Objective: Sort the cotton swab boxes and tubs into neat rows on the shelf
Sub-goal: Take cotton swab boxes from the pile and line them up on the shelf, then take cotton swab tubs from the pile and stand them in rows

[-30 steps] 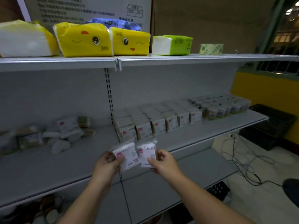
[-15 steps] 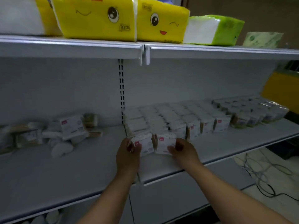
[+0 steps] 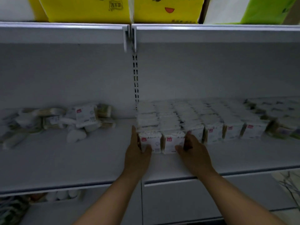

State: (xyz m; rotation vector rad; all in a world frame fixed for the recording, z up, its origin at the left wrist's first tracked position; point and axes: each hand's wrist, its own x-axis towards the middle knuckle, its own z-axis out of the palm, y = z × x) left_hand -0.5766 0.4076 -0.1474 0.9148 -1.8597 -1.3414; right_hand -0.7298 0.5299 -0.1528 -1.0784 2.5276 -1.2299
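Two white cotton swab boxes with red labels stand side by side on the grey shelf point(image 3: 97, 159), at the front left end of the rows of boxes point(image 3: 194, 120). My left hand point(image 3: 138, 153) grips the left box point(image 3: 150, 142), thumb on its front and fingers along its left side. My right hand point(image 3: 193, 151) holds the right box point(image 3: 172, 143) from its right side. Round tubs point(image 3: 282, 125) line up at the far right. A loose pile of unsorted boxes and packs point(image 3: 84, 117) lies on the left part of the shelf.
Yellow tissue packs point(image 3: 164, 8) and a green and white pack point(image 3: 250, 10) sit on the upper shelf, close overhead. A slotted upright point(image 3: 135, 78) divides the back wall. More packs point(image 3: 61, 194) lie on the shelf below at the left.
Both hands carried the two boxes from in front of the shelf onto it and set them at the front of the rows. The camera moved closer.
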